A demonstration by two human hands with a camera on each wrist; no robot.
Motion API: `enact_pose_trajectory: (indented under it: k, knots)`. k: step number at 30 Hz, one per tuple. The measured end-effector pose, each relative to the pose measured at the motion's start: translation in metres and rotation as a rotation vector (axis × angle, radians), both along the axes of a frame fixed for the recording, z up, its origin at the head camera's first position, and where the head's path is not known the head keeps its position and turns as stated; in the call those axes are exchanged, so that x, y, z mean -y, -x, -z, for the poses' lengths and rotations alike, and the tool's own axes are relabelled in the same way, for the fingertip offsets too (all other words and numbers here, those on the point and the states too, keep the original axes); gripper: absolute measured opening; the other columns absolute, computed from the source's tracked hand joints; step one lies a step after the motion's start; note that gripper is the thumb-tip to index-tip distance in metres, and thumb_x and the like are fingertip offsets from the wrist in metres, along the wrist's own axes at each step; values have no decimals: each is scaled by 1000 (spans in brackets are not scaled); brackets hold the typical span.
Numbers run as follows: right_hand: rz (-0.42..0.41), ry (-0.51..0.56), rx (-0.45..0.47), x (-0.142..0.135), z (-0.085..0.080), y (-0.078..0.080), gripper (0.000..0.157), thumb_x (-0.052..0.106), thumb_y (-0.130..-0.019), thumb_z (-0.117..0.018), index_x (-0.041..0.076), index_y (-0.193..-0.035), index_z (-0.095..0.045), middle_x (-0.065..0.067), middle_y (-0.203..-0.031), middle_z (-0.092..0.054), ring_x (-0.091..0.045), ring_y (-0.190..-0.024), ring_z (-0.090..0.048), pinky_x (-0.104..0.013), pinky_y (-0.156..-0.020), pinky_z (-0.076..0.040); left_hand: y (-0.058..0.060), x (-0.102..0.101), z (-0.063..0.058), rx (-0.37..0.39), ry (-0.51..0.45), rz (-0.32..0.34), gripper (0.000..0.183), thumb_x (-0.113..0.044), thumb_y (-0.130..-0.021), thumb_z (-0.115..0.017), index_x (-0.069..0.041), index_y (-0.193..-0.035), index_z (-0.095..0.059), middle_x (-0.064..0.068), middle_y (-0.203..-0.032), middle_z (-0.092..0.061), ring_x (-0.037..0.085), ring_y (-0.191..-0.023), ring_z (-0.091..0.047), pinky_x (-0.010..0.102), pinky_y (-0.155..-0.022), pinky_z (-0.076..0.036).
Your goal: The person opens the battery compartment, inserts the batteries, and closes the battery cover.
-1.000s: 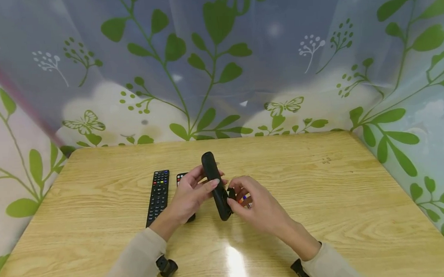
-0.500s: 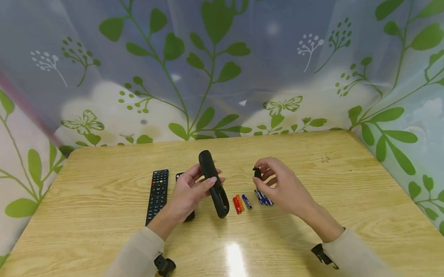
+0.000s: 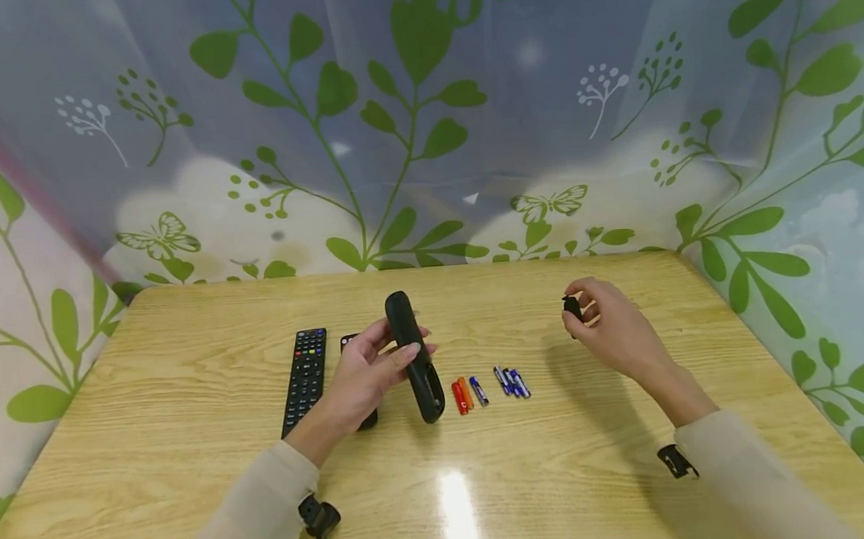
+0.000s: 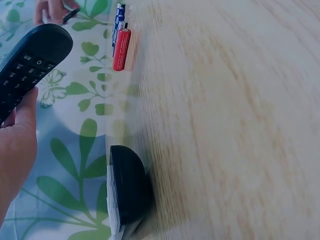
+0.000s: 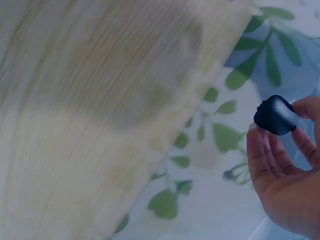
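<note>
Two bare hands above a wood-grain table, both busy. Left hand: fingers and thumb wrapped round a black remote, tilted up off the wood, keys facing the left wrist camera and plain back facing the head camera. Battery compartment uncovered at the low end of that back. Can't tell about contents, way too dark and small in there.

Right hand: pinching a small black cover between thumb and fingertips, up in the air well to the right of the remote, with a shadow on the wood below.

Loose on the table between the hands: a red battery, an orange battery right alongside, then a single blue battery just beside those. Slightly further right, a bunch of blue-and-silver batteries lying close together. Can't get a solid count, too jumbled.

Over by the left arm: a long remote lying buttons up, coloured keys toward the far end. Plus a partly hidden remote, mostly tucked behind the left hand.
</note>
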State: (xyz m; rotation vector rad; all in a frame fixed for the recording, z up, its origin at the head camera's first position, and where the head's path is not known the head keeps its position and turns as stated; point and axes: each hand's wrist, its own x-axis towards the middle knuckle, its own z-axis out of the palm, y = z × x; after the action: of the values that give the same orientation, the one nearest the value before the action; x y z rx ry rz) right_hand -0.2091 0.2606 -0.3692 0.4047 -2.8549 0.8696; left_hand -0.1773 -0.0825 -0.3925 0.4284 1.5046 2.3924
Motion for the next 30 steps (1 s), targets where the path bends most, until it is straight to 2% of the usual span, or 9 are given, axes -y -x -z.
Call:
enact_pose_trajectory:
  k: [13,19,26,30]
  knots:
    - [90,-194,105,-48,15,12,29,20,-95,-55,3,-118,-52,-21,-102,-53,-32,-84,-56,-45,-63,-48,-1,0,1,12,2,2,49,-3,-93,-60,2,-138,-40,23,-128,-48,30,-113,-59,44,-96,-47]
    - [94,-239,133,-54,21,13,29,19,-94,-58,3,-118,-53,-24,-102,-55,-35,-84,-56,-45,-61,-48,0,1,1,20,2,4,49,-3,-94,-60,2,-139,-40,25,-129,-46,29,-112,-59,43,-96,-47]
    - [81,-277,187,-54,25,13,29,19,-95,-58,3,-118,-53,-22,-100,-56,-28,-74,-55,-36,-52,-45,0,1,2,19,-2,3,49,-2,-94,-60,2,-138,-40,25,-129,-46,30,-113,-59,44,-96,-47]
    - [79,-313,191,-54,27,13,28,21,-93,-59,4,-116,-56,-20,-98,-58,-29,-75,-58,-36,-52,-47,0,2,3,20,-1,2,49,-2,-93,-60,3,-138,-40,24,-127,-48,30,-112,-59,44,-96,-47]
